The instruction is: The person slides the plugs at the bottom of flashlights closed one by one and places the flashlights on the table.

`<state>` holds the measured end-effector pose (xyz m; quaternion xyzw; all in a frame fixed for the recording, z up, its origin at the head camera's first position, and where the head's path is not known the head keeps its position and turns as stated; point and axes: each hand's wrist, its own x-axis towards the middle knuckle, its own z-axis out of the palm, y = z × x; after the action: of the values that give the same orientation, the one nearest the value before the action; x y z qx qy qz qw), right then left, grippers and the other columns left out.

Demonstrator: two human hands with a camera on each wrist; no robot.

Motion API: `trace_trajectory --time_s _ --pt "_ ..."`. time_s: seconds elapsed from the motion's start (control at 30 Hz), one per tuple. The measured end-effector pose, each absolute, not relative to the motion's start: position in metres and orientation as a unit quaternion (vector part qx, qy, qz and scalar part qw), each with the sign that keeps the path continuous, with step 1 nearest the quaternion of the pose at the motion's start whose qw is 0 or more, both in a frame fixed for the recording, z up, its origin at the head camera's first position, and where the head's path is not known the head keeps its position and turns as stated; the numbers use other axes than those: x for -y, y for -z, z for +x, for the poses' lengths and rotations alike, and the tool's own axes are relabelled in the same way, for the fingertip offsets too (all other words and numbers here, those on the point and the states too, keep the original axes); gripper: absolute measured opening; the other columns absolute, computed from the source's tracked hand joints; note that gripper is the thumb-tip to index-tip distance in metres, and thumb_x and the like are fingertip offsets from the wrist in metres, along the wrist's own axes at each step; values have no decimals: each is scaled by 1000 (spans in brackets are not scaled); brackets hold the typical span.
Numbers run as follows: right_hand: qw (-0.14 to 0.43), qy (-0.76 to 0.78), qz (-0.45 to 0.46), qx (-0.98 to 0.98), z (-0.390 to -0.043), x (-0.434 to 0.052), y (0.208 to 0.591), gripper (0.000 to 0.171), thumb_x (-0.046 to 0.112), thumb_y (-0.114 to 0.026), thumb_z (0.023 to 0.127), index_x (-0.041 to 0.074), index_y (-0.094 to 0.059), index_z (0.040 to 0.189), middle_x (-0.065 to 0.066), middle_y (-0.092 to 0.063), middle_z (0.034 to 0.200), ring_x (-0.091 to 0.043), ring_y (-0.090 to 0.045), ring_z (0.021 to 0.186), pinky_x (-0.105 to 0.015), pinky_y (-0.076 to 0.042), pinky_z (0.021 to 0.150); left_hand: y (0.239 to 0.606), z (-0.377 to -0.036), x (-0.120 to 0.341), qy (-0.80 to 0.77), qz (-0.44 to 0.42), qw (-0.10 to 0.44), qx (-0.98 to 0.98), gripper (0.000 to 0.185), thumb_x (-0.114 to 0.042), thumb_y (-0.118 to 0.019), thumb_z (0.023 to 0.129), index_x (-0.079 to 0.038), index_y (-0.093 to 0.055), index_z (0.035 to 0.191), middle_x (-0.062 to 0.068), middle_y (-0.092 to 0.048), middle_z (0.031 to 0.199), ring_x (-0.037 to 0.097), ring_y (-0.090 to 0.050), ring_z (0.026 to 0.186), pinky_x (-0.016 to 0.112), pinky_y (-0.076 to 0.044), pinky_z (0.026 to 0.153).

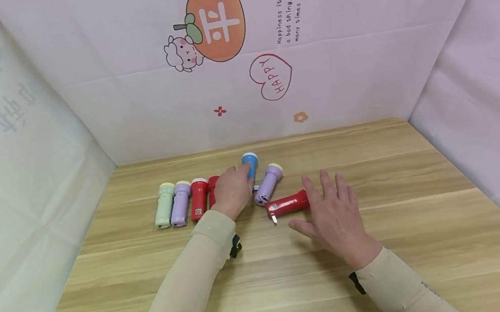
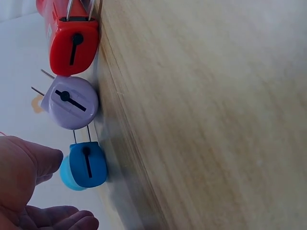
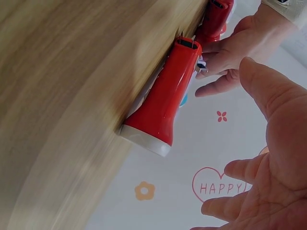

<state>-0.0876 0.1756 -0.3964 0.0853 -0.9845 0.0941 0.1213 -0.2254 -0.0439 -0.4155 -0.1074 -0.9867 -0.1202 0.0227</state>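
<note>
With my left hand [image 1: 232, 191] resting its loose fingers on the blue torch [image 1: 250, 164] mid-row on the bench [image 1: 423, 239], I judge I should close squarely round its barrel, while my right hand [image 1: 336, 213] hovers spread over the red torch [image 1: 288, 205].

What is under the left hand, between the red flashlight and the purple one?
Under the left hand lies a blue flashlight; only its head end shows past the fingers. A red flashlight is partly covered too. The blue body is hidden in the head view.
</note>
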Motion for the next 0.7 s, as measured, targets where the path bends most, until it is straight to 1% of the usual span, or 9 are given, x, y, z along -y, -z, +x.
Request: trace_trajectory --time_s 0.17,0.33,0.47,0.57,0.7 --pt "123 -92 88 984 -88 -175 397 104 65 -80 81 5 -41 158 -38 -32 160 -65 -27 145 -79 -30 112 417 -228 41 117 -120 22 986 49 -32 -62 105 -24 -53 152 18 -63 141 39 -62 127 56 -57 98" --pt "122 -95 88 984 -88 -175 397 105 65 -80 82 5 -41 158 -38 -32 160 -65 -26 146 -78 -30 112 418 -228 39 122 -126 19 984 50 -31 -62 105 -28 -52 154 20 -62 142 40 -63 125 55 -56 98" --pt "122 -91 87 984 -87 -175 398 105 65 -80 81 6 -41 158 -38 -33 160 -65 -27 145 -78 -30 112 420 -228 37 129 -135 20 982 50 -29 -62 105 -27 -52 154 19 -63 137 36 -66 113 51 -58 92" --pt "117 -89 86 985 -87 -176 398 104 65 -80 82 6 -41 158 -37 -33 160 -65 -27 145 -78 -30 113 421 -227 37 137 -142 16 980 50 -28 -62 105 -26 -52 154 17 -64 132 33 -66 102 47 -59 87" --pt "112 -91 84 986 -86 -176 399 103 64 -80 82 5 -41 157 -37 -31 161 -65 -26 145 -78 -29 113 423 -227 37 148 -151 13 977 49 -26 -62 105 -25 -53 153 17 -64 131 32 -66 100 46 -59 87"
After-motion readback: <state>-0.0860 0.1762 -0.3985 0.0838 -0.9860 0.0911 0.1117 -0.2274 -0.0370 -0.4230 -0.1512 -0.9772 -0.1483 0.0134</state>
